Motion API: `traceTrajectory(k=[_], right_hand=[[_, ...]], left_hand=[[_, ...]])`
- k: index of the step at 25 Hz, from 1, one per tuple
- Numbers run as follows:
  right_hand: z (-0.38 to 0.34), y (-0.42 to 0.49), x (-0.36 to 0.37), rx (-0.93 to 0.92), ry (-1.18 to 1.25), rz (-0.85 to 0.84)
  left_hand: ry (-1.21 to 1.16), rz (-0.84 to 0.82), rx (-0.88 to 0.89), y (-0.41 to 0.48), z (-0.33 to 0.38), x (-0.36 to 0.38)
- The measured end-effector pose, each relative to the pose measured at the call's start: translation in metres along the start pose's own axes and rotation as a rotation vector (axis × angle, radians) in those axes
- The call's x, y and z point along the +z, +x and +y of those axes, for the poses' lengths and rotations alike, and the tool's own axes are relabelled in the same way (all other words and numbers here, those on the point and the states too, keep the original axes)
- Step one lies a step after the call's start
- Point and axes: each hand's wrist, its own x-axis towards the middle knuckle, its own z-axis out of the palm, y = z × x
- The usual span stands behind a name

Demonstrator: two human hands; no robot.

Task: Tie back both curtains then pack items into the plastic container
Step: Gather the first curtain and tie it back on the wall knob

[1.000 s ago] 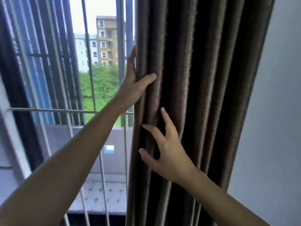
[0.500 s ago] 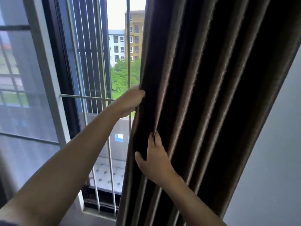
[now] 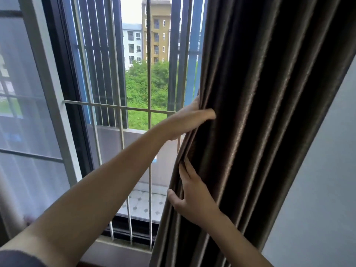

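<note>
Window grille [image 3: 119, 107] fills the upper left of the frame; a grey wall [image 3: 317, 189] occupies the lower right. Step in hand: gathering 1 curtain [image 3: 260, 112], hanging at centre right. Left hand [image 3: 189, 120] grips its leading edge, thumb across the front. Right hand [image 3: 192, 195], lower, pinches the folds. Next move probably calls for bunching the pleats toward the wall and tying them back; nothing to tie with is visible. Room is tight at the wall, open toward the grille.
</note>
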Motion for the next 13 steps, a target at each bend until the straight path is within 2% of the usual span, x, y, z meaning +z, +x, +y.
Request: traceTrajectory(k=[2, 3, 4, 6, 7, 9, 13], right_hand=[[0.006, -0.01, -0.018, 0.021, -0.067, 0.053], [0.009, -0.014, -0.028, 0.014, -0.088, 0.193], [0.013, -0.016, -0.039, 0.003, -0.115, 0.408], [0.023, -0.012, -0.065, 0.021, -0.15, 0.817], [0.027, -0.007, -0.077, 0.058, -0.128, 0.908], [0.034, 0.008, -0.095, 0.132, -0.077, 0.879], [0.052, 0.029, -0.11, 0.337, -0.039, 0.878]], left_hand=[[0.142, 0.132, 0.034, 0.009, -0.014, 0.013], [0.124, 0.188, 0.048, 0.012, -0.022, 0.019], [0.054, 0.213, 0.064, 0.014, -0.03, 0.024], [-0.123, 0.182, 0.077, 0.014, -0.038, 0.033], [-0.182, 0.146, 0.085, 0.012, -0.037, 0.038], [-0.205, 0.124, 0.108, 0.009, -0.033, 0.044], [-0.232, 0.19, 0.077, 0.018, -0.033, 0.048]])
